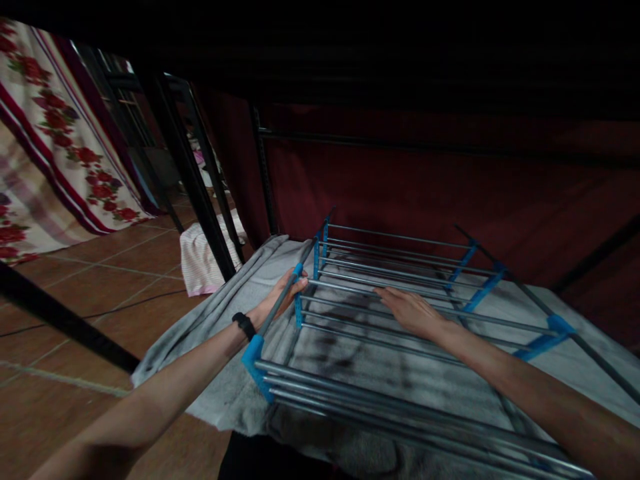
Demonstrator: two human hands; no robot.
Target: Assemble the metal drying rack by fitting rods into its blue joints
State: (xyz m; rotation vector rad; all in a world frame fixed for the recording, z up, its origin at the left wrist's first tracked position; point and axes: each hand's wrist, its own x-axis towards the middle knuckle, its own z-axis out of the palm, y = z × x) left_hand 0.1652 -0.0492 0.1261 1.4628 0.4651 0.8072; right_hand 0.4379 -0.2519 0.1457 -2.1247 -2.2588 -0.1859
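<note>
A metal-tube shoe rack [370,290] with blue plastic joints lies on a grey blanket [200,373]. My left hand [287,293], with a black watch on its wrist, is closed around the rack's left side at a blue joint [298,269]; the side tube partly hides the fingers. Farther right, my right hand [407,312] rests over the middle crossbars, its fingers stretched out and side by side, the fingertips touching or just above a bar. Several crossbars run between the two side tubes, and the nearest bars pass in front of both arms' reach.
Dark metal frame posts [193,173] stand at the left, with a dark surface low overhead. A maroon cloth [400,180] hangs behind. A striped cloth [203,260] lies on the tiled floor [100,300], where a thin cable runs. A flowered curtain [60,133] hangs far left.
</note>
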